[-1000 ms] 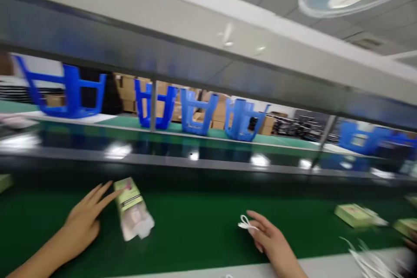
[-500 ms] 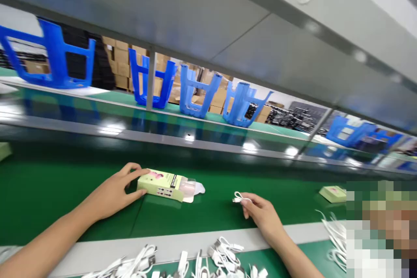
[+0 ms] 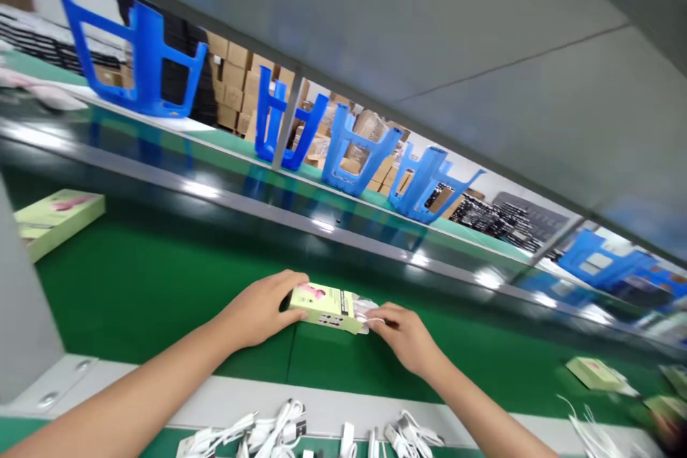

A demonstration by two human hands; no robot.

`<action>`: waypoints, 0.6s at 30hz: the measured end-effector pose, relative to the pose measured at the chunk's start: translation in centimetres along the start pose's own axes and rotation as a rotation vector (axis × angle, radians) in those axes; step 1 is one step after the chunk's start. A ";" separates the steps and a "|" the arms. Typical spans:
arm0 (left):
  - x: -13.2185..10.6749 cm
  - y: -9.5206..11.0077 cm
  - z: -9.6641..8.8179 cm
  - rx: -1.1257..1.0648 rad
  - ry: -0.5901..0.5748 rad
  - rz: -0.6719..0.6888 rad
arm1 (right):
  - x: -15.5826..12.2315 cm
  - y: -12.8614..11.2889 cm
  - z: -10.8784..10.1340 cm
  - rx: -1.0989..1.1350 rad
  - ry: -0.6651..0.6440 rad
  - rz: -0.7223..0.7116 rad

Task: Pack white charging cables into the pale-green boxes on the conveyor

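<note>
The right hand (image 3: 401, 335) is pinching a white cable (image 3: 376, 320) between thumb and fingers at the open end of a yellow-green box (image 3: 325, 306). The left hand (image 3: 268, 308), half open, is gripping the other end, the box lying between both over the green belt (image 3: 177, 265). Beyond, blue stools (image 3: 146, 57) are standing upside down.

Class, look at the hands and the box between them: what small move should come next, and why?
Probably, the right hand should ease the white cable into the green box: that hand holds the cable at the open end, while the left hand grips the opposite end.
</note>
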State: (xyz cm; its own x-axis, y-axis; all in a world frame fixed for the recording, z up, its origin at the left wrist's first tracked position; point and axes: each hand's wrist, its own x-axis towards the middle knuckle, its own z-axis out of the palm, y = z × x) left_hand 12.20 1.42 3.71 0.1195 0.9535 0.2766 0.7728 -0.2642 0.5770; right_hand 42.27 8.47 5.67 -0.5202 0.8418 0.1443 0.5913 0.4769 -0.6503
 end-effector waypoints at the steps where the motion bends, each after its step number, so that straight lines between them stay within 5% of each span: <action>1: -0.1 0.0 0.0 -0.003 -0.004 0.016 | -0.1 0.2 -0.2 -0.027 -0.010 -0.014; 11: -0.3 -0.1 0.1 0.007 -0.023 0.030 | 0.7 -0.9 -0.1 0.026 -0.116 -0.156; 18: -0.1 -0.1 0.0 0.013 -0.045 0.034 | 0.0 0.1 -0.6 -0.113 0.037 -0.142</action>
State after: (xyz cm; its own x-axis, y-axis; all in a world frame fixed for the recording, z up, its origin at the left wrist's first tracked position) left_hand 12.13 1.34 3.61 0.1732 0.9497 0.2609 0.7756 -0.2948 0.5581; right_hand 42.70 8.65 6.11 -0.5818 0.7717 0.2569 0.5803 0.6152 -0.5336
